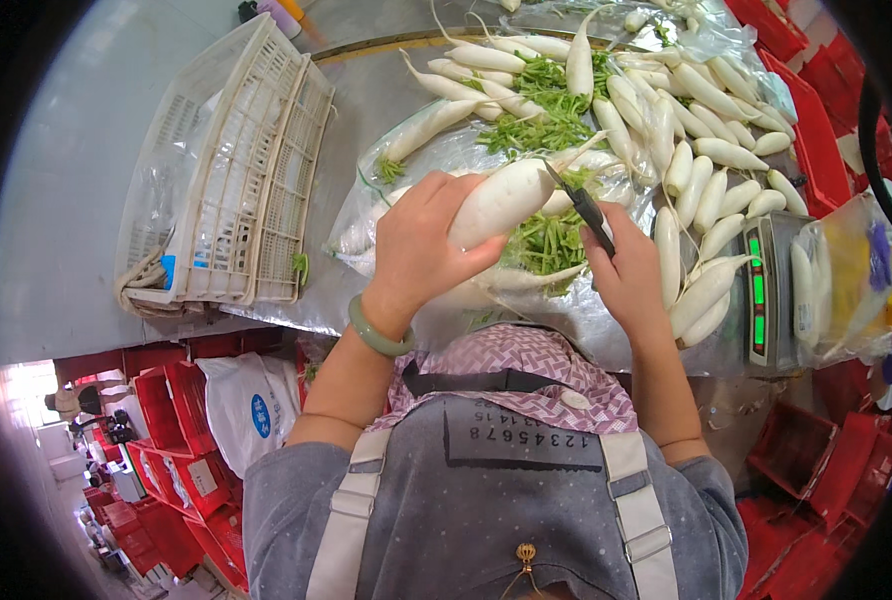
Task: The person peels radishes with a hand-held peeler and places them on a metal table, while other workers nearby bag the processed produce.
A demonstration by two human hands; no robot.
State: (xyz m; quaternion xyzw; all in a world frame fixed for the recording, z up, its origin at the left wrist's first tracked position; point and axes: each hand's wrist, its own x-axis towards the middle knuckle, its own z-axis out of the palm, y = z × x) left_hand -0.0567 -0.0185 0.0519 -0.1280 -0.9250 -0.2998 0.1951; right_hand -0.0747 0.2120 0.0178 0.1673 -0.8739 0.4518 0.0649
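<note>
My left hand (427,240) grips a thick white radish (502,201), its thin root end pointing up and to the right. In my right hand (627,262) is a small knife (585,206) with a dark handle; its blade tip is at the radish's root end. Cut green radish tops (551,244) lie below the knife and more farther back. Many white radishes (708,90) are heaped at the back right, some under clear plastic. Beside my right hand lie several more radishes (708,296).
White plastic crates (217,172) stand on the metal table at the left. A scale (780,289) with a green lit display is at the right, next to a clear bag of radishes (840,285). Red crates (791,450) stand below the table; a person (90,397) is far off at left.
</note>
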